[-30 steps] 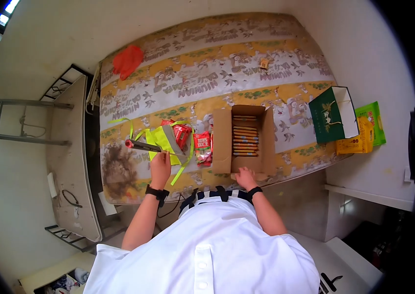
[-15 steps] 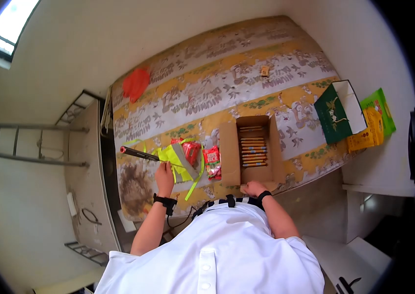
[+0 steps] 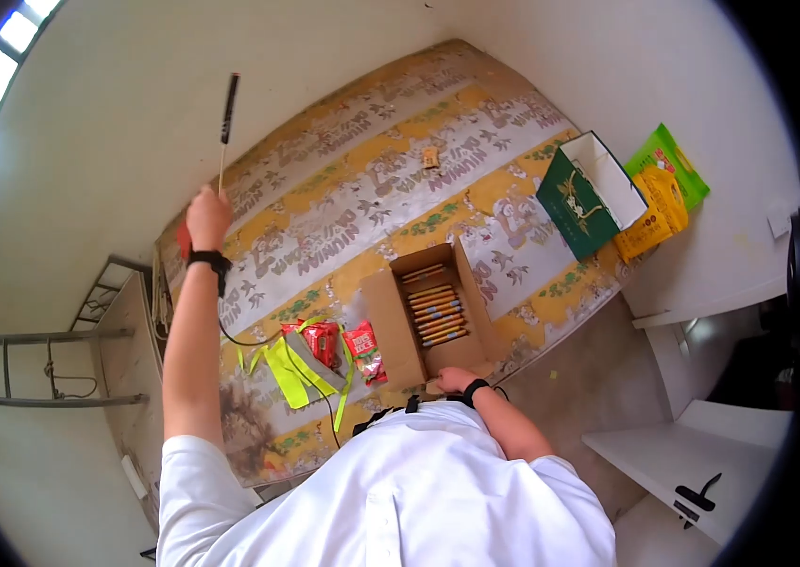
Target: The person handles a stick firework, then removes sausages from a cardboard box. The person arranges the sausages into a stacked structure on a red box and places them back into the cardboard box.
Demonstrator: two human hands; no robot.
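By the left hand (image 3: 208,215), a black-ended stick (image 3: 229,109) is gripped, held aloft! The right hand (image 3: 457,380) is placed at the near edge of the cardboard box (image 3: 389,331); its grip cannot be told. Slim packets (image 3: 436,317) are lined up inside, red packets (image 3: 363,350) laid alongside on the bed (image 3: 353,236).

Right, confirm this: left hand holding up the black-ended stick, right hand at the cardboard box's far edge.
Far edge is wrong: the head view shows the right hand at the near edge of the cardboard box. The left hand holds up the black-ended stick.
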